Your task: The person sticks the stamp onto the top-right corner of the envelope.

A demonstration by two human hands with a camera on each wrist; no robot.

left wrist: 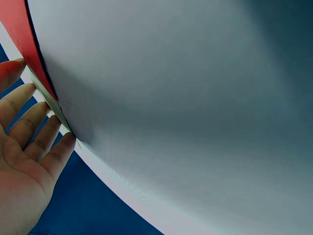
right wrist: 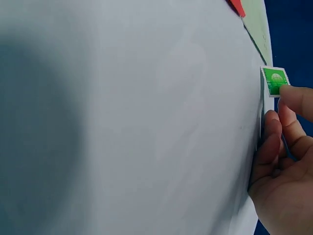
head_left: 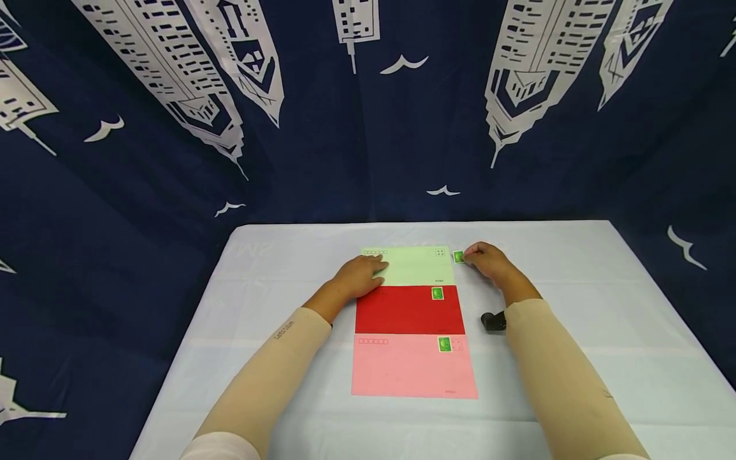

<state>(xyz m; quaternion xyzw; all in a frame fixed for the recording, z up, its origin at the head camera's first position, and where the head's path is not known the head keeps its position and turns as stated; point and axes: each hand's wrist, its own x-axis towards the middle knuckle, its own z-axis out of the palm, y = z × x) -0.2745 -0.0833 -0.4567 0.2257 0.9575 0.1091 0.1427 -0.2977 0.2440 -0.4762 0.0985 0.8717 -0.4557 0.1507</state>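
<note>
My left hand (head_left: 358, 276) rests on the left edge of a pale green envelope (head_left: 414, 267), its fingers extended; in the left wrist view the fingertips (left wrist: 68, 139) press at the paper's edge. A green postage stamp (right wrist: 275, 81) with a white border is pinched between thumb and finger of my right hand (head_left: 489, 260). It hovers just right of the green envelope's upper right corner, where a small printed box shows. Below lie a red envelope (head_left: 402, 313) and a pink envelope (head_left: 411, 374), each bearing a green stamp near its upper right.
A small black object (head_left: 493, 321) lies beside my right forearm, partly hidden by the sleeve. The white tablecloth (head_left: 598, 281) covers the table, and a dark blue curtain (head_left: 368, 160) with white building prints hangs behind it.
</note>
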